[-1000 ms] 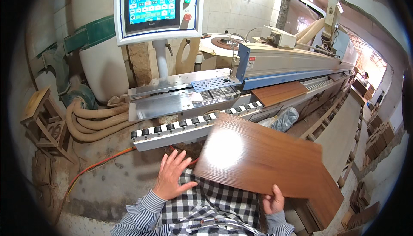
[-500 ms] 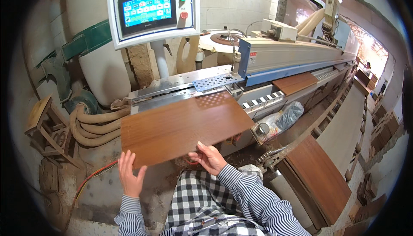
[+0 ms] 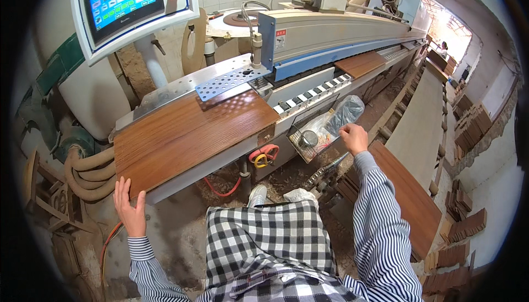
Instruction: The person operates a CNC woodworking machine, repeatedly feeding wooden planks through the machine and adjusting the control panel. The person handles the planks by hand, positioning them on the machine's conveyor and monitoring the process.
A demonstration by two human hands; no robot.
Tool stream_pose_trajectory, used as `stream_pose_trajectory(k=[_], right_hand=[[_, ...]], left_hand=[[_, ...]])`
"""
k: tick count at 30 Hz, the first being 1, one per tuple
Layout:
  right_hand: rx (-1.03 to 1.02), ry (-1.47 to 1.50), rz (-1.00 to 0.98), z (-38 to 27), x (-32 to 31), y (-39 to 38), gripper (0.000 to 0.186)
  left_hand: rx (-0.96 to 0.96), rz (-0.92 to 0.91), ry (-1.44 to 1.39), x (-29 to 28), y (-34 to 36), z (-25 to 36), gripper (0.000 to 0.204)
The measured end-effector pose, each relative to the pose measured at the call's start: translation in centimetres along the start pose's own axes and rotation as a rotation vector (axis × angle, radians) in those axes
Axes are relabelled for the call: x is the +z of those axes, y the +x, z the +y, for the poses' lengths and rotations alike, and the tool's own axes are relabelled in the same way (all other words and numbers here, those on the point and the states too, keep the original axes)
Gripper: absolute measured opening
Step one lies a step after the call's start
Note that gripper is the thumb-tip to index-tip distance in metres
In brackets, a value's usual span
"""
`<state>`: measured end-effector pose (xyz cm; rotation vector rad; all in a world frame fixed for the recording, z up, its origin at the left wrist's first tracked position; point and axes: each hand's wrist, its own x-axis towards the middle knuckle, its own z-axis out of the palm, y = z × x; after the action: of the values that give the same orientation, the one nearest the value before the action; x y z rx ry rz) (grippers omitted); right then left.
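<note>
- I hold my left hand (image 3: 130,207) open at the near left corner of a brown board (image 3: 187,142), fingers pointing forward, thumb spread apart.
- My right arm (image 3: 384,227) stretches forward, the right hand (image 3: 354,138) closed in a loose curl near a wire basket (image 3: 298,146).
- The board lies flat along the machine (image 3: 325,34), beside a blue perforated plate (image 3: 220,86).

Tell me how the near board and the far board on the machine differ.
The near board has the left hand at its corner; the far board has no hand by it. The near board lies by the perforated plate; the far board lies by the beam. Both are brown and flat.
</note>
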<state>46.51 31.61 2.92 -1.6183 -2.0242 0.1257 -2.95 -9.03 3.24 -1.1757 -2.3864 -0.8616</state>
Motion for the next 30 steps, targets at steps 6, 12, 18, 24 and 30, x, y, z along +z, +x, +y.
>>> stream_pose_trajectory(k=[6, 12, 18, 24, 30], right_hand=[[-0.098, -0.544, -0.284, 0.5, 6.1, 4.9, 0.020], [0.070, -0.586, -0.538, -0.6, 8.2, 6.4, 0.028], [0.101, -0.290, -0.332, 1.6, 7.9, 6.5, 0.027], [0.173, 0.270, -0.137, 0.4, 2.6, 3.0, 0.021], [0.295, 1.375, -0.423, -3.1, 1.0, -11.7, 0.038]], left_hand=[[-0.132, -0.009, -0.012, -1.6, -0.8, -1.1, 0.046], [-0.196, -0.044, -0.103, -1.6, -1.7, -1.7, 0.046], [-0.206, -0.068, -0.209, -1.8, -1.5, -2.0, 0.046], [-0.256, -0.076, -0.338, -1.7, -1.1, -1.4, 0.046], [-0.204, -0.053, -0.302, -1.7, -1.3, -2.0, 0.047]])
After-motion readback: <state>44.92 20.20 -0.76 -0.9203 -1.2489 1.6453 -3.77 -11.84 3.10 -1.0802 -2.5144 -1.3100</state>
